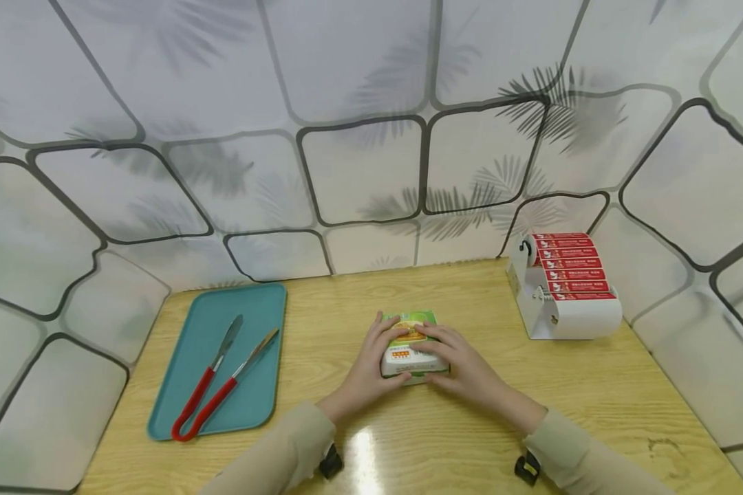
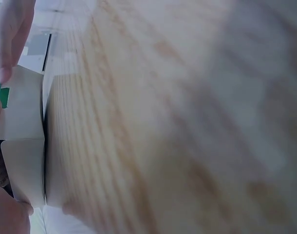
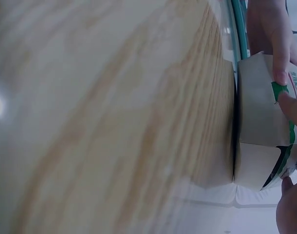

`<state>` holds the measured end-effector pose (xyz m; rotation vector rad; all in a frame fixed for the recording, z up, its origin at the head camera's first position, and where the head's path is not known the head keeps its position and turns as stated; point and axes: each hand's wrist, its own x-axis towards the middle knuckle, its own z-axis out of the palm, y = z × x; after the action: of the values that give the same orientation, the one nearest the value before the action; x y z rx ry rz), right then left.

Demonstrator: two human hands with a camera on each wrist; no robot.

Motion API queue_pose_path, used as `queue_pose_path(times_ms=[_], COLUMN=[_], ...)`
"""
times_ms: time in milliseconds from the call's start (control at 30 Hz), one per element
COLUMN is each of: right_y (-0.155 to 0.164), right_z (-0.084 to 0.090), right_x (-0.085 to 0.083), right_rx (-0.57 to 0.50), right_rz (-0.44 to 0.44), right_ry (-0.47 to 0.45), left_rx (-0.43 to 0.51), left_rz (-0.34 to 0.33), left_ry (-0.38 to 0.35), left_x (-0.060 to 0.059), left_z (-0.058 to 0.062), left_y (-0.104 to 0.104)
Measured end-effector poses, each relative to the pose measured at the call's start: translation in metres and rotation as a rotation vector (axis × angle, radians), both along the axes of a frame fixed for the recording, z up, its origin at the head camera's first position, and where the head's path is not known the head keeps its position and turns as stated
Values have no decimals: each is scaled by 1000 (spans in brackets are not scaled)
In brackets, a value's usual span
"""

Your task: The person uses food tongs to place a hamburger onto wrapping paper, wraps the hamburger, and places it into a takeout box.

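Observation:
A small green-and-white carton [image 1: 402, 356] with a food picture on top sits on the wooden table between both hands. My left hand [image 1: 371, 361] holds it from the left, fingers over the top and thumb at the front edge. From the right, my right hand [image 1: 467, 363] grips it the same way. In the right wrist view, the two thumbs meet at a green patch on the carton's [image 3: 260, 105] front edge. A dark gap shows under the lid at one side corner; what lies inside is hidden. The left wrist view catches the carton's plain pale side [image 2: 24, 107].
A teal tray [image 1: 263, 405] at the left carries tongs with red handles [image 1: 213, 405]. At the back right stands a white label dispenser [image 1: 532, 309] with a roll of red labels [image 1: 572, 265]. Patterned white curtain-like walls [image 1: 359, 172] enclose the table [image 1: 470, 447] at the back and sides.

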<state>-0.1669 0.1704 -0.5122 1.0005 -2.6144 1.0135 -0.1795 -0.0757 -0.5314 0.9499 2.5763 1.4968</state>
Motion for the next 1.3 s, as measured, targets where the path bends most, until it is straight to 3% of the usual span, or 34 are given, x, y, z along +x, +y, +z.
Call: queue_pose_path(times_ms=[200, 367, 567, 967, 1300], right_y=[-1, -2, -5, -9, -8], right_z=[0, 0, 1, 0, 3], right_x=[-1, -1, -2, -5, -3], right_rx=[-20, -23, -24, -7, 56], right_rz=[-8, -7, -7, -35, -39], right_ry=[41, 39, 42, 165, 152], left_rx=[-22, -37, 17, 9, -5], left_rz=[-5, 11, 21, 36, 52], left_ry=[-17, -87, -157, -129, -136], left_x=[1, 2, 4, 3, 4], left_z=[2, 1, -1, -1, 2], left_y=[0, 1, 2, 4, 6])
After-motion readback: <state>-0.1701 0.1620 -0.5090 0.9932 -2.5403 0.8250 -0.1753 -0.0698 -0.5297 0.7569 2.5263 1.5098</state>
